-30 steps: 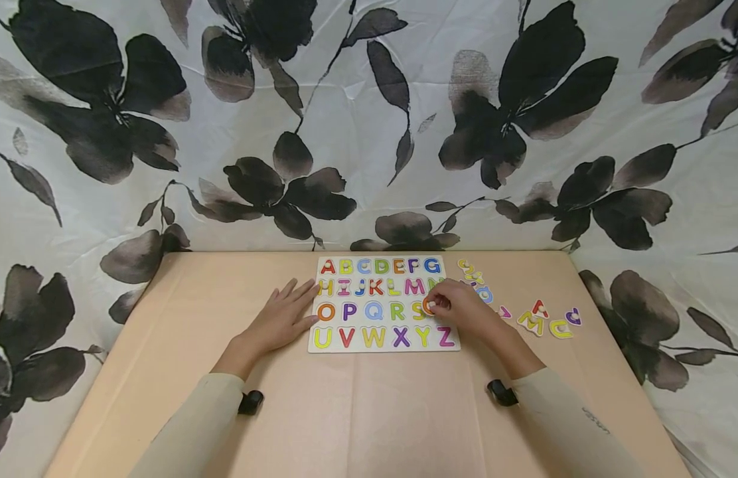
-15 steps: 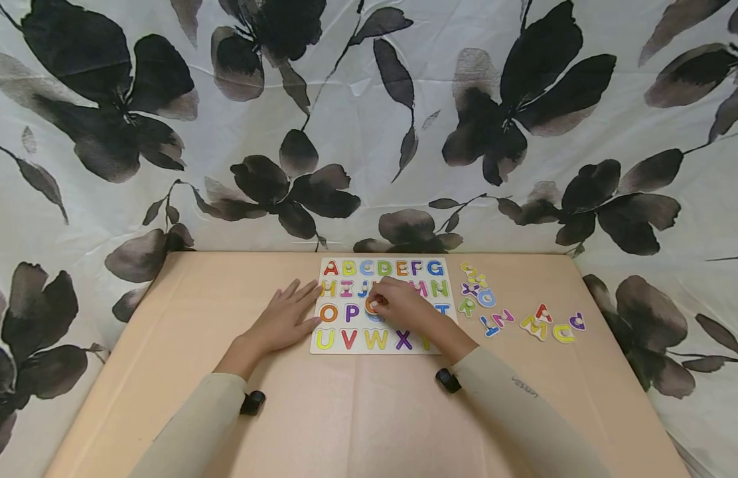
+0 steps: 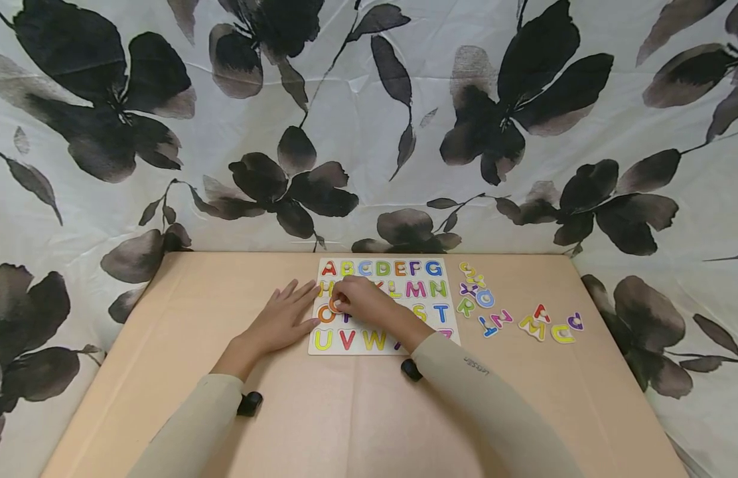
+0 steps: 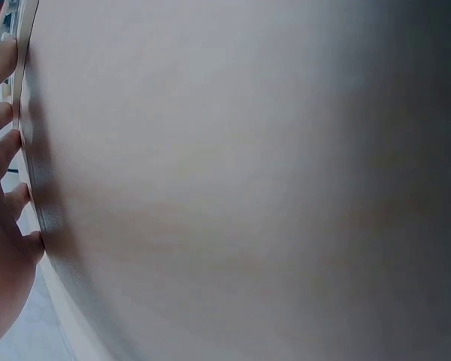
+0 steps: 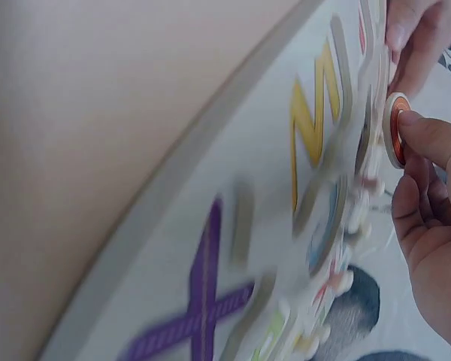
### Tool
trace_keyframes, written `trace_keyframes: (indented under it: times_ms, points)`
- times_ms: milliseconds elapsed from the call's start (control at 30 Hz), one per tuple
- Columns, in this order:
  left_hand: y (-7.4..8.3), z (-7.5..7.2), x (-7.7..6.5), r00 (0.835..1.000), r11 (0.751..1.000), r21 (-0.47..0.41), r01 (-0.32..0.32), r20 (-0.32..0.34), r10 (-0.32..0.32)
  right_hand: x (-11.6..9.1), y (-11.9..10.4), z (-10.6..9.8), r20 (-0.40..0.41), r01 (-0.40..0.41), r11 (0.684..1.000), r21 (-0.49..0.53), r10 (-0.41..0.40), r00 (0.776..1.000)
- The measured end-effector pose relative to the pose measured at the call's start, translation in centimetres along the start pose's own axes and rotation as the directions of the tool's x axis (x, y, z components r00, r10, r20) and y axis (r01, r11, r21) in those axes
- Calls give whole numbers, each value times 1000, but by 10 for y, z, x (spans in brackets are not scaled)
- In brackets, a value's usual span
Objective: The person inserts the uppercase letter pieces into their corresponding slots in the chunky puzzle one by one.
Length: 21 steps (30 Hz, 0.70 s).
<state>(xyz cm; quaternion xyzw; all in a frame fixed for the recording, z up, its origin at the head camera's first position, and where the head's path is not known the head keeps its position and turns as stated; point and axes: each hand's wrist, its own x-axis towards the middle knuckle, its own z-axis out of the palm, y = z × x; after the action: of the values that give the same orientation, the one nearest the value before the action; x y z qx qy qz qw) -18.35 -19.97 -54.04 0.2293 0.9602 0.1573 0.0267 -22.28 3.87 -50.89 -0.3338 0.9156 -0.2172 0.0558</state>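
A white alphabet puzzle board (image 3: 360,345) with coloured letters lies near the far edge of the table. My left hand (image 3: 283,315) rests along its left edge, fingers straight and spread; in the left wrist view those fingers (image 4: 9,154) touch the edge. Between right thumb and fingers I pinch an orange letter O piece (image 5: 398,129), held tilted just over the board in the right wrist view. In the head view my right hand (image 3: 366,302) is over the board's left part, beside the orange O place (image 3: 325,313). It covers several letters of the middle rows.
Right of the board lie several loose letter pieces, among them a blue O (image 3: 485,299), a green R (image 3: 465,307), a yellow M (image 3: 532,327) and a red A (image 3: 541,313). A floral cloth (image 3: 369,133) hangs behind the table (image 3: 345,418).
My right hand has carried the orange O piece leftward across the board, from near the S to the O place at the left. The left hand has stayed put.
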Motion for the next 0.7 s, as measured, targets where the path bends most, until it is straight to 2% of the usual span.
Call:
trace_keyframes:
  times_ms: [233, 433, 700]
  points:
    - [-1, 0, -1, 1000, 1000, -13, -5, -3, 5, 14, -14, 14, 35, 36, 998, -61, -33, 999]
    - [-1, -1, -1, 1000, 1000, -5, -12, 4, 12, 16, -20, 18, 60, 64, 988, -142, -56, 997]
    - [-1, -1, -1, 1000, 1000, -12, -3, 26, 4, 15, -23, 16, 85, 62, 990, -129, -51, 995]
